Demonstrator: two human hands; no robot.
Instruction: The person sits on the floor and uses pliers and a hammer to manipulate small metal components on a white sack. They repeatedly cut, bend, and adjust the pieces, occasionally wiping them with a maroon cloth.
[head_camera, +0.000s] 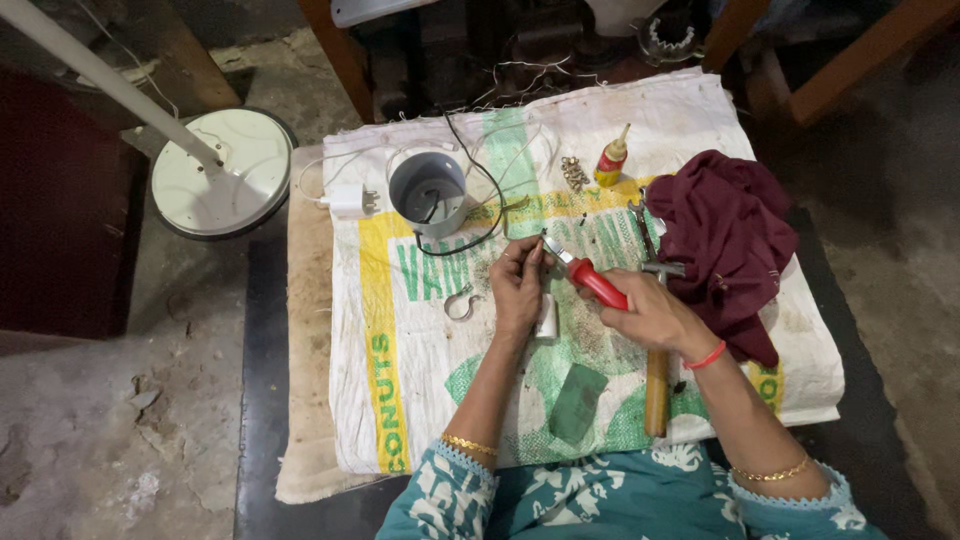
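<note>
Pliers (590, 280) in right hand (655, 315), hammer (657, 375) and maroon cloth (725, 240) beside.

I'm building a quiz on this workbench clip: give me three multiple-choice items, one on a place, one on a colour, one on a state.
1. Where does the hammer lie?
A. Inside the grey cup
B. On the printed sack, under the right hand's wrist
C. On the floor by the lamp base

2. What colour are the pliers' handles?
A. Red
B. Blue
C. Yellow

3. How is the right hand?
A. Flat and empty
B. Closed around the pliers
C. Resting on the maroon cloth

Key: 1 B, its wooden handle lies on the sack below the wrist. 2 A, red grips show by the fist. 3 B, fingers wrap the handles while the left hand pinches a small piece at the tips.
</note>
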